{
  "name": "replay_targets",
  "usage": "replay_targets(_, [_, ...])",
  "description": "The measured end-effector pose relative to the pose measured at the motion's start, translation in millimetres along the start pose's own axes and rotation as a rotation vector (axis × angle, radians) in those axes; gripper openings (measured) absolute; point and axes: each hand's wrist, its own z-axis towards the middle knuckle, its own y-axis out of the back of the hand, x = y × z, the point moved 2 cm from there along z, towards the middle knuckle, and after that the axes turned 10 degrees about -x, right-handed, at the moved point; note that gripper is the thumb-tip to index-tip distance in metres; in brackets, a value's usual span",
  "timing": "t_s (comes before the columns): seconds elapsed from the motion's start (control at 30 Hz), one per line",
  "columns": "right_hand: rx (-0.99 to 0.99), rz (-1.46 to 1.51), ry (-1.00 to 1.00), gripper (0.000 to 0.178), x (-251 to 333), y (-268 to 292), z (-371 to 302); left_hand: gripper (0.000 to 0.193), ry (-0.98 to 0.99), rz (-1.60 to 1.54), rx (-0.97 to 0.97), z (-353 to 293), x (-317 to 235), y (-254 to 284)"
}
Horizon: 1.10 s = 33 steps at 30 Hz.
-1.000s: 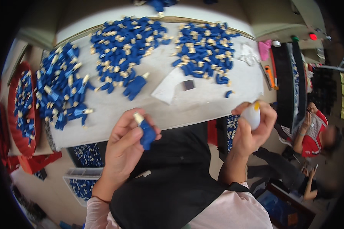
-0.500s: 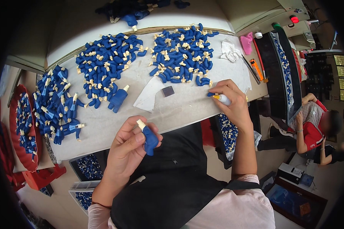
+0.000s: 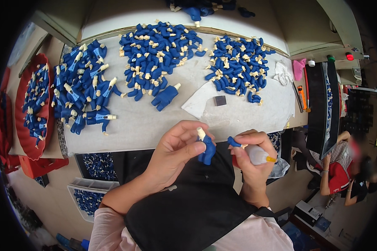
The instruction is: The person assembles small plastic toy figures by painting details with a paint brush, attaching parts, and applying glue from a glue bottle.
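My left hand point(image 3: 175, 146) pinches a small blue figurine body point(image 3: 207, 151) with a cream neck stub, held upright over the table's front edge. Close to its right side, my right hand point(image 3: 255, 169) grips a small blue figurine arm point(image 3: 233, 142) at the fingertips. A white squeeze bottle point(image 3: 257, 154) with a yellow-orange tip lies against the palm of that same hand, the tip pointing right. The arm and the body are slightly apart. Beyond my hands, another blue body point(image 3: 165, 97) rests on the table near the heaps.
Heaps of loose blue arms point(image 3: 241, 67) and more blue parts point(image 3: 157, 52) cover the far table. Assembled figurines point(image 3: 81, 81) lie left, beside a red basin point(image 3: 19, 111). A dark block point(image 3: 220, 101), white paper point(image 3: 197, 100) and orange cutter point(image 3: 302, 97) lie about. A person point(image 3: 337, 171) is at right.
My right hand has come in from the table with the bottle and arm, turning the bottle's tip rightward. My left hand and the body have moved right, and the view has shifted.
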Motion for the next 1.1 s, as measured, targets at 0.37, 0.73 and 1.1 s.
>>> replay_targets(0.37, [0.103,-0.319,0.315,0.026,12.3,-24.3,-4.3,0.024,-0.101,0.079,-0.043,-2.3,-0.4,6.3])
replay_targets(0.73, [0.094,-0.398,0.343,0.023,12.0,-23.9,-5.5,0.023,-0.146,0.152,-0.043,-2.1,-0.1,4.4])
replay_targets(1.1, [0.132,-0.534,0.460,0.023,18.1,-26.7,-5.9,0.024,-0.238,0.262,-0.040,-4.1,-1.2,5.9])
